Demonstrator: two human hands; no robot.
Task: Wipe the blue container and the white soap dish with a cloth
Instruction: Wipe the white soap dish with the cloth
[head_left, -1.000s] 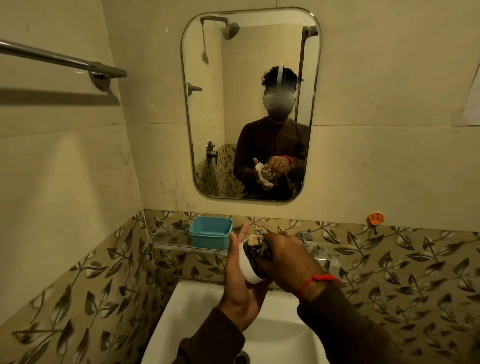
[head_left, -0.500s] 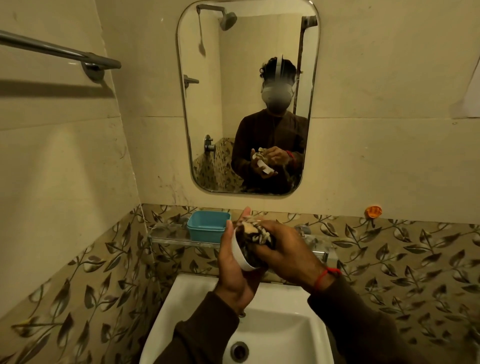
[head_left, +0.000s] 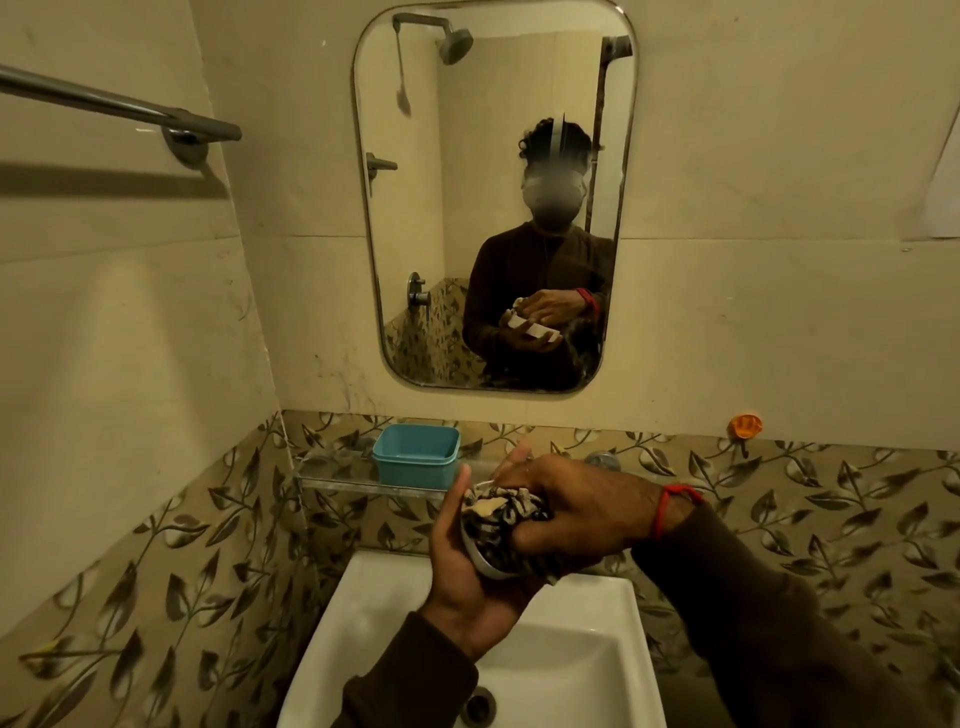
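My left hand (head_left: 467, 566) cups the white soap dish (head_left: 480, 560) above the sink, fingers curled round its far side. Only a thin white rim of the dish shows. My right hand (head_left: 576, 512) grips a bunched black-and-white patterned cloth (head_left: 501, 517) and presses it into the dish. The blue container (head_left: 415, 453) stands apart on the glass shelf (head_left: 343, 480), to the left of and behind both hands, open-topped and untouched.
A white sink (head_left: 561, 649) with its drain (head_left: 479, 704) lies below the hands. A mirror (head_left: 441, 234) hangs on the wall ahead. A metal towel bar (head_left: 119, 106) juts from the left wall. An orange hook (head_left: 744, 425) sits on the right wall.
The view has dipped, showing more sink. The dish has tilted flatter in my left hand, and my right hand has shifted the cloth across it.
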